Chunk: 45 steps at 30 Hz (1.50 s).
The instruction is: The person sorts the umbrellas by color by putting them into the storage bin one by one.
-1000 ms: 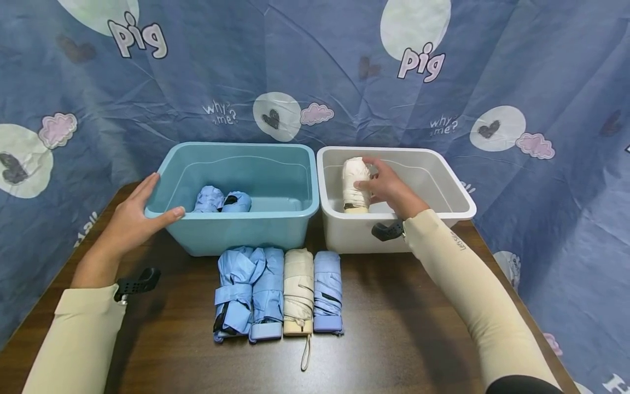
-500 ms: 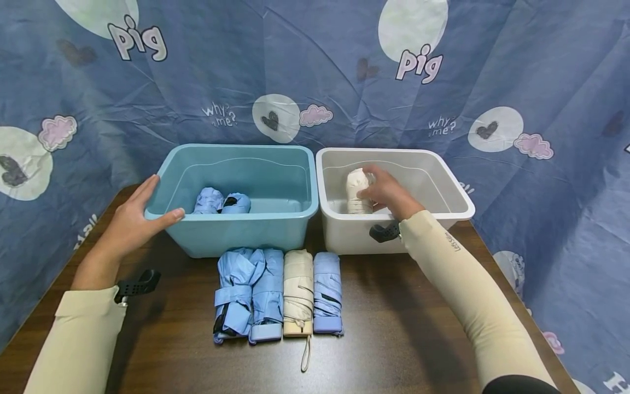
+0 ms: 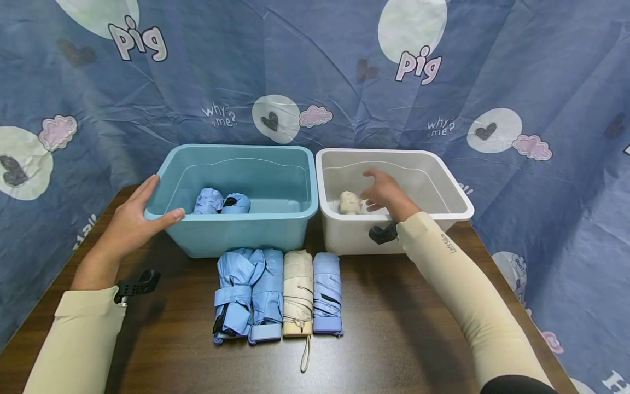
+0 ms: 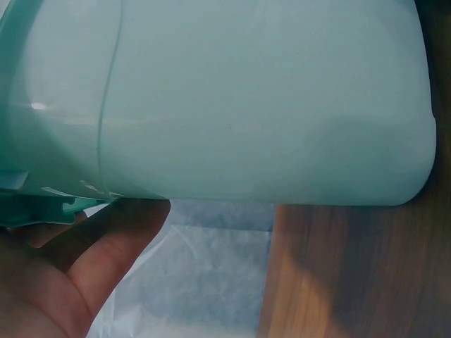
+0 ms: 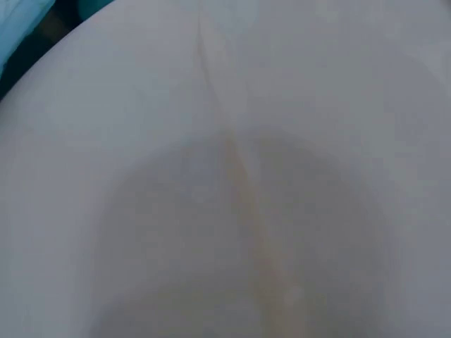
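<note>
The person's right hand [image 3: 386, 191] is down inside the white bin [image 3: 346, 236], grip apart and holding nothing, just to the right of the cream umbrella [image 3: 350, 202]; I can't tell whether a fingertip brushes it. That umbrella is near the bin's front left corner, its lower part hidden by the front wall, so how it is propped isn't clear. The left hand [image 3: 129, 219] rests on the corner of the blue bin [image 3: 241, 236], grip spread, thumb on the front rim and fingers along the side; 2 blue umbrellas [image 3: 209, 200] sit within. On the worktop [image 3: 384, 328] lie 4 more in a tight row: a loose blue umbrella [image 3: 236, 287], a sky-blue umbrella [image 3: 267, 284], a beige umbrella [image 3: 298, 284] and a lilac umbrella [image 3: 327, 284]. If the cream umbrella is on end, I'd guess a knock from those knuckles could topple it, as nothing grips it. The black mount [image 3: 383, 234] at the right wrist hangs by the front wall and might snag the rim, dragging the bin. Leaning hard on the left hand could tip or shift the blue bin into the row
</note>
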### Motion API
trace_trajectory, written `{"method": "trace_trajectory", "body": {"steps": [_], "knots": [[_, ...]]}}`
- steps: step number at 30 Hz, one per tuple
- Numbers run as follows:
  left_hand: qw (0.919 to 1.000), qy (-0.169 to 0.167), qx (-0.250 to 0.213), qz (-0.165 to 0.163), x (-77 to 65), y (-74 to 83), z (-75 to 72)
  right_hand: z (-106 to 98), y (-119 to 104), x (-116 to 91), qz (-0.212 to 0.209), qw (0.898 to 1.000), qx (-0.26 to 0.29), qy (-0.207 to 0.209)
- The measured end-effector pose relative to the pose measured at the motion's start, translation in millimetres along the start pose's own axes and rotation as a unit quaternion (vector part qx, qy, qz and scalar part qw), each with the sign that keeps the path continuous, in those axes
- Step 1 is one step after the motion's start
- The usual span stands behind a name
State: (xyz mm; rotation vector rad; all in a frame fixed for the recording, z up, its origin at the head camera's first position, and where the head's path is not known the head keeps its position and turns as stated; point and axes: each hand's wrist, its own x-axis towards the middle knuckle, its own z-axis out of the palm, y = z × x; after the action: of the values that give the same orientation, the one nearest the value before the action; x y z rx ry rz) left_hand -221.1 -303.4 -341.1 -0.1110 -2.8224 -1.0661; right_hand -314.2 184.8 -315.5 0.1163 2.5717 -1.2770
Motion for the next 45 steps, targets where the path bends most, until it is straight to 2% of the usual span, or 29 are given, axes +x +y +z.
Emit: {"method": "trace_trajectory", "body": {"steps": [11, 17, 22, 28, 37, 45], "knots": [[1.0000, 0.000, 0.000, 0.001, -0.3, -0.8, -0.5, 0.1, -0.1, 3.0, 0.005, 0.999, 0.041, 0.008], [1.0000, -0.001, -0.002, 0.006, -0.2, -0.3, -0.6, -1.6, -3.7, 3.8, -0.008, 0.998, 0.066, 0.016], [1.0000, -0.005, 0.000, -0.005, -0.4, -0.3, 1.6, -3.8, -7.1, -2.3, -0.028, 0.994, 0.101, 0.026], [1.0000, -0.003, 0.001, -0.005, -0.1, -1.6, 2.7, -8.5, -14.2, -14.2, -0.052, 0.991, 0.114, 0.037], [1.0000, 0.001, -0.001, -0.001, -0.1, -2.8, 1.9, -11.2, -23.7, -45.0, -0.101, 0.990, 0.087, 0.040], [1.0000, 0.004, -0.004, -0.001, -0.6, -1.7, 0.7, -11.4, -21.4, -75.9, -0.167, 0.981, 0.092, 0.045]]}}
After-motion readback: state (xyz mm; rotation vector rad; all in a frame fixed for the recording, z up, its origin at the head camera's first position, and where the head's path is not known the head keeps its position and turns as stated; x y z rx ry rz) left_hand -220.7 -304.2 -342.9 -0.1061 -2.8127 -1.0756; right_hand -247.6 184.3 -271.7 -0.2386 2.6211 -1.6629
